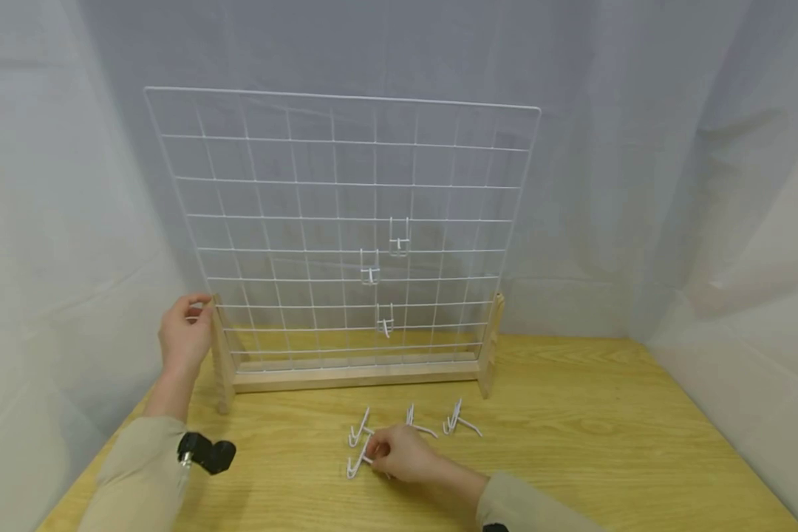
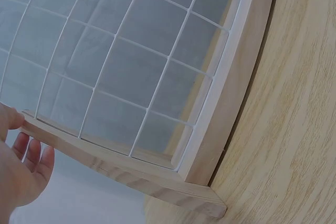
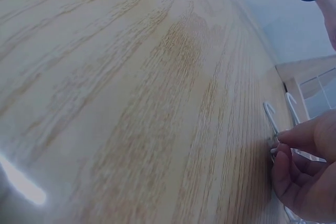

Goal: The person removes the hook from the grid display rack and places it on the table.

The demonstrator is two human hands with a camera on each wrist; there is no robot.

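While the left hand (image 1: 185, 338) pinches the top of the left post (image 1: 221, 358), I observe the right hand (image 1: 404, 454) pinching the nearest white hook (image 1: 355, 467) at the desk (image 1: 585, 443). Three loose hooks (image 1: 454, 420) lie near it. Behind them, the wire grid (image 1: 333, 140) stands in its wooden base (image 1: 359, 380), with three mounted hooks (image 1: 370, 275) right of its middle column, low to mid-height.

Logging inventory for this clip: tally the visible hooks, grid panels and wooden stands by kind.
Wire grid panel: 1
Wooden stand: 1
White hooks: 7 (3 hung on the panel, 4 off it, one of those pinched by the right hand)
Total: 9
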